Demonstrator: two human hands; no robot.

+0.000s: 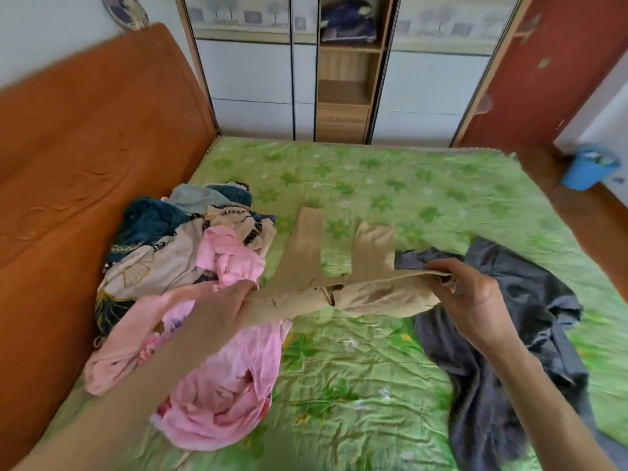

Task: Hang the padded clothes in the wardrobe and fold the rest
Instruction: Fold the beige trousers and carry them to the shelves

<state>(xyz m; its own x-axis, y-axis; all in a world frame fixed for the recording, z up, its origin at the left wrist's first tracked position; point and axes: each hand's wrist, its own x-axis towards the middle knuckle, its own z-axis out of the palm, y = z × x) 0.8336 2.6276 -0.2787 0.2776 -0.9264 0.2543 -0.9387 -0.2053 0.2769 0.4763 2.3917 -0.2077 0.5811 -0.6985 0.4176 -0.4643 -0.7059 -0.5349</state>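
I hold a pair of tan trousers (pixel 360 294) by the waistband above the bed. My left hand (pixel 224 307) grips its left end and my right hand (pixel 472 294) grips its right end. The two legs stretch away from me and lie on the green floral bedspread (pixel 356 385). A heap of unsorted clothes (pixel 176 253), with pink, cream patterned and dark teal pieces, lies to the left by the headboard. A dark grey garment (pixel 509 351) is spread on the right, under my right forearm. The wardrobe (pixel 343 69) stands beyond the bed's far side.
An orange-brown headboard (pixel 85 147) runs along the left. The wardrobe's middle section is open shelving with folded dark blue fabric (pixel 350 22) on top. A red-brown door (pixel 557 73) stands at the right, with a blue bin (pixel 588 168) on the floor beside it.
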